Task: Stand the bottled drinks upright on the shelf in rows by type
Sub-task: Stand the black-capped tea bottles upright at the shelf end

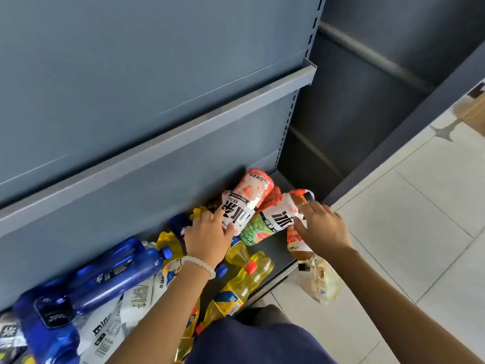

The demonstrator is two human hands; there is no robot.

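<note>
At 1 o'clock: ice tea bottle (245, 203), red-white label, lying flat
left hand (210, 232): grasping it
right hand (324, 227): fingers spread, palm down on second ice tea bottle (282, 216)

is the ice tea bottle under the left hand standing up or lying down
Lying down. The ice tea bottle lies on its side atop other bottles, its base toward the shelf back, left hand on it.

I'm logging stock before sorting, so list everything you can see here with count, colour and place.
Ice tea bottles: two, white and red, lying at the right of the bottom shelf.
Green-label bottle: one, beneath them.
Amber bottle: one, at the shelf's right edge.
Yellow bottles: several, lying mid-shelf.
Blue bottles: several, lying at left.
White bracelet: one, left wrist.
Left hand: on an ice tea bottle.
Right hand: on the other.
</note>
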